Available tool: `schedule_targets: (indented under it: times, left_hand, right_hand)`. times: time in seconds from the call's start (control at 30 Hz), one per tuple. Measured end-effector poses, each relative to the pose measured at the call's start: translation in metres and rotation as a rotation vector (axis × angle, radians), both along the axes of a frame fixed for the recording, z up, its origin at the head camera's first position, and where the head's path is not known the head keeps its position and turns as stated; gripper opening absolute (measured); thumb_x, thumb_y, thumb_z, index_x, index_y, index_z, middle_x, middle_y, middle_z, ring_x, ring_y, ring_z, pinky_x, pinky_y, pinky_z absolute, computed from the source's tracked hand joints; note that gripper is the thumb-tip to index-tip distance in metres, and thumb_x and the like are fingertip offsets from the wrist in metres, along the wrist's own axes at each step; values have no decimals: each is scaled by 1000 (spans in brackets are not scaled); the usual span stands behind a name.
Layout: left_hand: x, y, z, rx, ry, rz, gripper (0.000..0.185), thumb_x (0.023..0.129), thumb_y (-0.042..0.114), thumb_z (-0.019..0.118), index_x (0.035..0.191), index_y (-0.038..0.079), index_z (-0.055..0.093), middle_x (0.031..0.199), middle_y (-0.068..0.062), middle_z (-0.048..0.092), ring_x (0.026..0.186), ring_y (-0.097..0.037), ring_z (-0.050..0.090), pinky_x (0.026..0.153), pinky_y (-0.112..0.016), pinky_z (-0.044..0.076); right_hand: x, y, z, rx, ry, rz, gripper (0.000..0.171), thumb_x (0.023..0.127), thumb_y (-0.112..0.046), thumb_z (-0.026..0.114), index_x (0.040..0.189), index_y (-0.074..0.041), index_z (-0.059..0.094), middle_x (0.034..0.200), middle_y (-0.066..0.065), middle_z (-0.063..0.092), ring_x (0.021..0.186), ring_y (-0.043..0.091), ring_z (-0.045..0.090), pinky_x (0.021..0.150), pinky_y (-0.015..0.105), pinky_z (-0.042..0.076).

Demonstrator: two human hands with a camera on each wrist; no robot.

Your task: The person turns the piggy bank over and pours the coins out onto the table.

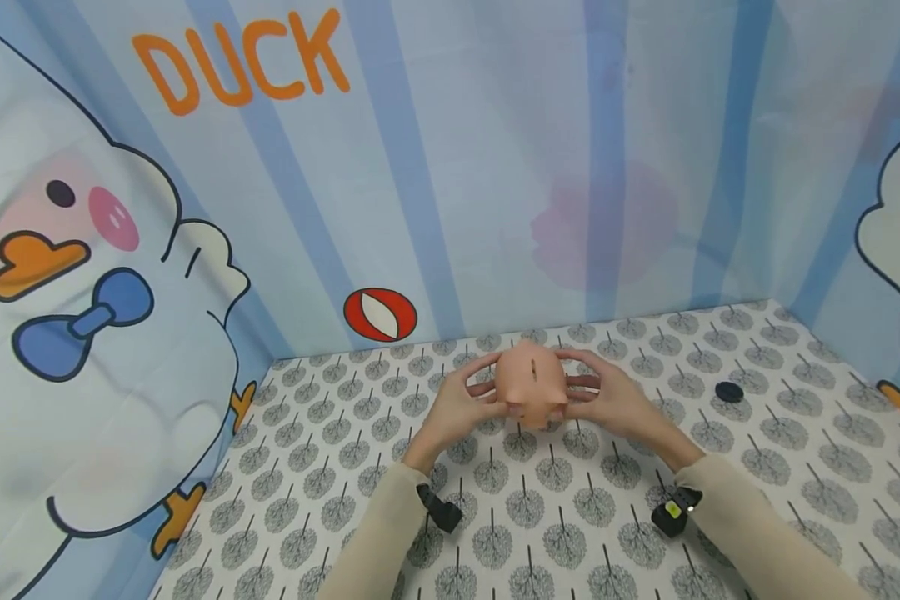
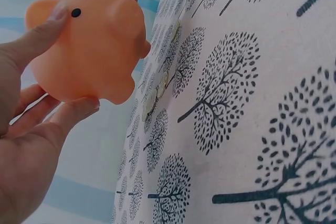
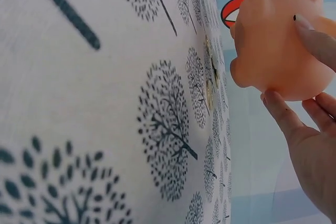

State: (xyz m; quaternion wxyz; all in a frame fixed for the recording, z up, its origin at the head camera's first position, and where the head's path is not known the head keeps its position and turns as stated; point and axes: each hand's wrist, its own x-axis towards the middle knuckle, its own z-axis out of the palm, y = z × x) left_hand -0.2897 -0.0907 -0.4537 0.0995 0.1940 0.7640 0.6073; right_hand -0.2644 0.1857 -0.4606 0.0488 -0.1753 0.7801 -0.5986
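Note:
An orange plastic piggy bank (image 1: 531, 385) with a coin slot on top is held just above the tree-print tablecloth (image 1: 540, 500). My left hand (image 1: 461, 408) grips its left side, fingers curled round the body (image 2: 89, 40). My right hand (image 1: 607, 398) grips the right side, thumb on top and fingers under it (image 3: 278, 45). Several coins (image 2: 155, 95) lie on the cloth beneath the pig; the right wrist view shows the same coins (image 3: 210, 85).
A small black round lid (image 1: 729, 391) lies on the cloth to the right. Blue striped walls with duck drawings close in the back and both sides, and a red-white ball print (image 1: 379, 315) marks the back wall.

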Motion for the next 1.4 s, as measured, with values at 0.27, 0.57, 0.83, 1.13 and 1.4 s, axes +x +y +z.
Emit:
schedule_targets:
  times: [0.27, 0.57, 0.83, 1.13, 1.4]
  left_hand:
    - [0, 1, 0, -39, -5, 33, 71, 91, 31, 85, 155, 26, 54, 160, -7, 52, 125, -29, 72, 102, -40, 63]
    - [-2, 11, -1, -164, -140, 114, 75, 92, 79, 58, 112, 11, 80, 96, -11, 82, 76, -29, 81, 109, -44, 59]
    - [0, 16, 2, -162, -189, 113, 80, 90, 82, 57, 113, 9, 80, 95, -10, 82, 72, -23, 81, 121, -52, 48]
    - [-3, 13, -1, -90, -144, 41, 66, 99, 57, 67, 146, 11, 63, 134, -19, 71, 90, -26, 81, 97, -38, 65]
    - [-2, 10, 1, -74, -92, -2, 79, 89, 33, 87, 157, 24, 48, 146, -16, 65, 129, -31, 68, 109, -45, 59]
  right_hand:
    - [-1, 0, 7, 101, 43, -45, 81, 91, -27, 84, 160, -15, 43, 160, 23, 47, 129, 44, 65, 99, 42, 64]
    - [-2, -6, 19, 235, -55, -99, 69, 104, -56, 59, 142, 2, 60, 126, 22, 73, 87, 20, 76, 83, 37, 67]
    - [-1, -7, 20, 252, -91, -126, 71, 103, -61, 57, 137, 1, 64, 120, 19, 75, 89, 28, 77, 83, 41, 67]
    - [-1, -1, 15, 204, -48, -84, 74, 103, -53, 63, 150, 3, 51, 154, 29, 53, 116, 34, 73, 92, 40, 67]
    - [0, 4, 14, 192, 14, -36, 79, 100, -45, 70, 160, -3, 40, 153, 27, 56, 138, 46, 58, 108, 51, 59]
